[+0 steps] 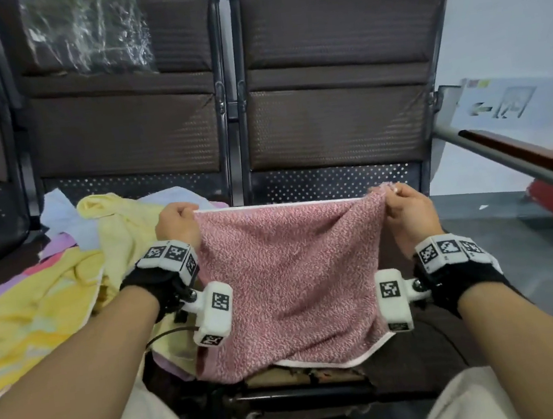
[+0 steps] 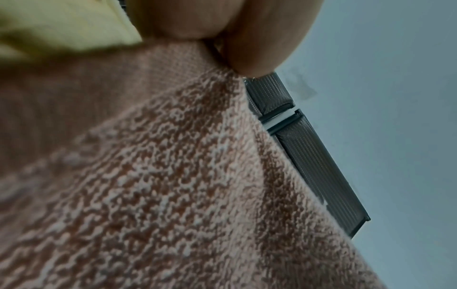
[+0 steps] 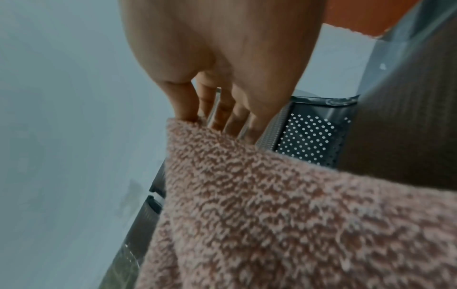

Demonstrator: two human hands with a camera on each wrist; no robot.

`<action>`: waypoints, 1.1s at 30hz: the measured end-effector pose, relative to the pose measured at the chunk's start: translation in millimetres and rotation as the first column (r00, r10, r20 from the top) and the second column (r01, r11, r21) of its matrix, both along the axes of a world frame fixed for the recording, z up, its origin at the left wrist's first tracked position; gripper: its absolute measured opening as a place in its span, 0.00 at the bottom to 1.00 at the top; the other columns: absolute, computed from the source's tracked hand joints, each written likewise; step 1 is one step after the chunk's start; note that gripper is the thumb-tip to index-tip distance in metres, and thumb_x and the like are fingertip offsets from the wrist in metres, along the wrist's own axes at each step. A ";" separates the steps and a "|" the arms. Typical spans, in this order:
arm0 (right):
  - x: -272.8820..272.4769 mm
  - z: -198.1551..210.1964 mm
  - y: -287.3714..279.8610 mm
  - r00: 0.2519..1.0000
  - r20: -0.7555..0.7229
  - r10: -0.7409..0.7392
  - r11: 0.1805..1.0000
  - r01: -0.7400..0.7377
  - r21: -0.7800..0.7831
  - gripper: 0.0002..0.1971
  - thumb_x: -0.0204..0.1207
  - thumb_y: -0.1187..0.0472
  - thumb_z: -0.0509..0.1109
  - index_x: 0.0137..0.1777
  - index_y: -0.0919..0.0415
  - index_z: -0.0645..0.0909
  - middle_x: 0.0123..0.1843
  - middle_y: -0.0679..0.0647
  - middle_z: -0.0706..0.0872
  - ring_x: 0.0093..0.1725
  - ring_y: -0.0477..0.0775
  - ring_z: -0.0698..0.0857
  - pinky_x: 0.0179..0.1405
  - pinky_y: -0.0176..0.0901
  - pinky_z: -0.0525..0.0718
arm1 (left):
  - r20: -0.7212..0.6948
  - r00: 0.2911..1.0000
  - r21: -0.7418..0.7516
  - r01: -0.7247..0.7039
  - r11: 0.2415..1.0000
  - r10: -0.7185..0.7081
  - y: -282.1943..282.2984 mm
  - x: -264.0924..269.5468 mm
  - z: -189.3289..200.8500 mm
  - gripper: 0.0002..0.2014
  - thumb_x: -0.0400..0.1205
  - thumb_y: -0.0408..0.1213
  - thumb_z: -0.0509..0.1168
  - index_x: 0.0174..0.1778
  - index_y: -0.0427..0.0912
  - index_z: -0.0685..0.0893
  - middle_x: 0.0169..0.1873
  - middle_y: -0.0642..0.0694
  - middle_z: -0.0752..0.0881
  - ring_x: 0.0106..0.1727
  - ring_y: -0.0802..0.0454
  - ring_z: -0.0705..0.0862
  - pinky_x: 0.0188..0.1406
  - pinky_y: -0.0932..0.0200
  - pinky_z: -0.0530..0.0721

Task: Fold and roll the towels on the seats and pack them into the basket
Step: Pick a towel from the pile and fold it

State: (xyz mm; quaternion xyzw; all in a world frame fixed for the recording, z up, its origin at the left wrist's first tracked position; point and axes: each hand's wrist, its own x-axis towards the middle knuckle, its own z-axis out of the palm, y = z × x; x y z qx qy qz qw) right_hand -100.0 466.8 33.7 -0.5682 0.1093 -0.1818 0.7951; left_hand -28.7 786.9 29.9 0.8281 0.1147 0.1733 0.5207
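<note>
Left hand [image 1: 176,222] and right hand [image 1: 405,206] each pinch a top corner of the nubby pink-and-white terry towel [image 1: 293,276], stretched taut, grips clenched

The towel [image 1: 293,276] is mottled pink and white with a pale hem; the towels [image 1: 70,284] heaped at the seats' [image 1: 326,117] left end are yellow, lilac, pale blue; seats dark brown.

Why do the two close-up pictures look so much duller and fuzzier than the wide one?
Head view: bright, mostly sharp, chair backs bowed by the wide lens. Left wrist view: dim and bluish; the pink towel blurs toward the left edge, the yellow towel is a smear. Right wrist view: also dim, with the right hand soft.
</note>
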 end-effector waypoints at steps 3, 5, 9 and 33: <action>-10.1 8.3 3.1 0.995 0.083 0.062 0.992 -0.071 0.108 0.12 0.83 0.70 0.58 0.37 0.63 0.74 0.53 0.67 0.85 0.48 0.59 0.85 0.56 0.53 0.81 | -0.045 0.998 0.000 0.038 0.999 -0.038 -5.4 -4.6 -0.5 0.12 0.83 0.29 0.57 0.54 0.36 0.86 0.58 0.38 0.86 0.60 0.38 0.81 0.60 0.54 0.76; -17.4 15.9 7.7 0.982 0.120 0.143 0.988 -0.149 0.044 0.12 0.83 0.69 0.59 0.37 0.62 0.72 0.55 0.69 0.83 0.53 0.62 0.87 0.56 0.56 0.84 | -0.063 0.994 -0.058 0.084 0.995 -0.087 -7.1 -7.0 1.8 0.10 0.82 0.30 0.58 0.50 0.39 0.86 0.57 0.39 0.86 0.60 0.40 0.81 0.61 0.52 0.78; -27.0 29.4 28.2 0.946 0.146 0.288 0.854 -0.185 -0.485 0.08 0.72 0.65 0.75 0.33 0.54 0.86 0.40 0.53 0.90 0.45 0.56 0.89 0.48 0.47 0.85 | 0.088 0.956 -0.120 0.288 0.950 -0.279 -20.6 -21.1 16.0 0.07 0.81 0.34 0.63 0.45 0.46 0.86 0.48 0.52 0.86 0.55 0.51 0.83 0.60 0.52 0.81; -8.9 8.1 89.4 0.952 -0.070 0.298 0.537 -0.228 -0.812 0.16 0.58 0.51 0.85 0.33 0.52 0.77 0.29 0.43 0.80 0.28 0.37 0.75 0.31 0.31 0.74 | -0.059 0.617 -0.335 0.728 0.598 -0.785 -51.0 -75.1 27.7 0.10 0.83 0.31 0.62 0.57 0.36 0.85 0.33 0.49 0.87 0.30 0.61 0.84 0.38 0.64 0.87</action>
